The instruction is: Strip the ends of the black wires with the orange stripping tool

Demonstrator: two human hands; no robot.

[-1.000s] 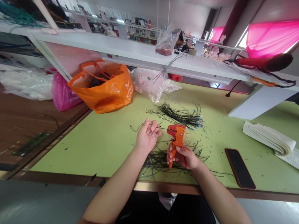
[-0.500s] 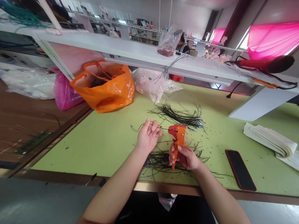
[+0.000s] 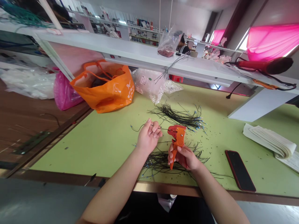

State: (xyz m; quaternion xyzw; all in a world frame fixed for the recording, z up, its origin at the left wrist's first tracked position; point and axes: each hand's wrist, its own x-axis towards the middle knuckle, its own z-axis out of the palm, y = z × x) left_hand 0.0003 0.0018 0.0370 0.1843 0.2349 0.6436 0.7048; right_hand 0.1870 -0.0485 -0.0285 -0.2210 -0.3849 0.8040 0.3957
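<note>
A single thin black wire [image 3: 144, 125] runs between the thumb and curled fingertips of the left hand [image 3: 148, 137], which pinches it palm up above the green table [image 3: 105, 143]. One end trails to the left past the hand and droops toward the table; the other end reaches right into the head of the orange wire stripper [image 3: 177, 137]. The right hand [image 3: 183, 157] wraps its fingers closed round the stripper's handles, holding the tool upright with its head just beside the left fingertips.

Under both hands lies a loose pile of black wires [image 3: 161, 161], touching the table near its front edge. A second bundle of black wires with blue tips [image 3: 181, 117] lies farther back, well apart from the hands.

To the right a dark phone [image 3: 239, 170] lies flat, screen up, and beyond it a stack of white folded sheets [image 3: 268, 140]. At the back left stands an orange plastic bag [image 3: 105, 87] with pale printing on its side, too blurred to read, beside a pink bag [image 3: 63, 93]. A clear bag [image 3: 148, 82] bears a small white label; its writing cannot be read.
</note>
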